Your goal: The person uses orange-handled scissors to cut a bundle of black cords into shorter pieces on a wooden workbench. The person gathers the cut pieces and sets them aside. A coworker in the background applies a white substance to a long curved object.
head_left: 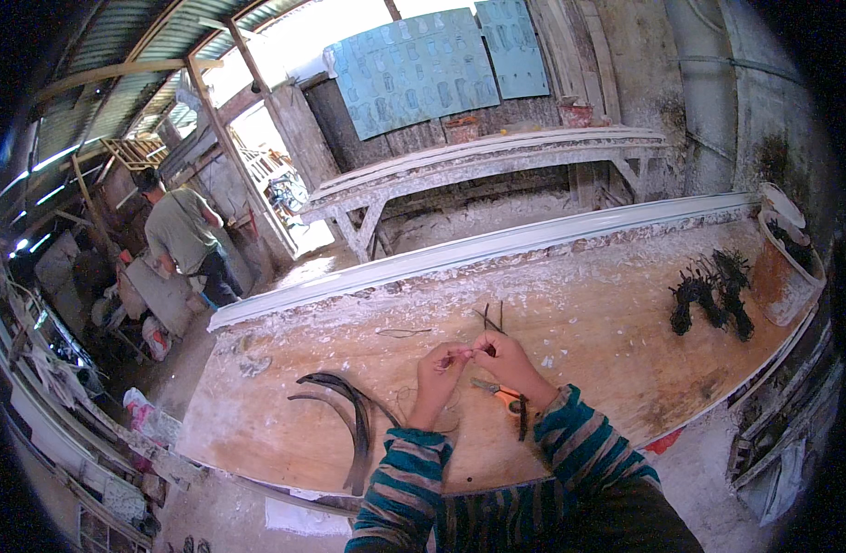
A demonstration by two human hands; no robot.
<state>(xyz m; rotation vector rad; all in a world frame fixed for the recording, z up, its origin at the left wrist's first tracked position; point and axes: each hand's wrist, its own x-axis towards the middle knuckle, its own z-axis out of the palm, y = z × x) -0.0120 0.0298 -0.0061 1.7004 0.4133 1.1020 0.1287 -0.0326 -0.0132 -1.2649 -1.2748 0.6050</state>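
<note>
The left hand (439,361) and the right hand (508,355) met above the middle of the dusty table (626,304), fingertips pinched together on a thin wire (466,352) that ran between them, too fine to make out fully. Judging by its look, the wire would be very light and bendable, likely springy, with sharp ends, so it was best held close to the spot being worked, between thumb and forefinger, as both hands did. It sat in the air between the two hands, touching both, just above the table top. Under the right wrist lay orange-handled pliers (501,394), near but not touched. A few short dark sticks (490,318) lay just beyond the hands, a loose wire loop (403,332) lay to the left of them, and curved dark strips (349,410) lay beside the left forearm. A heap of dark twisted pieces (713,290) and a rusty bucket (784,263) stood well apart at the right end.
</note>
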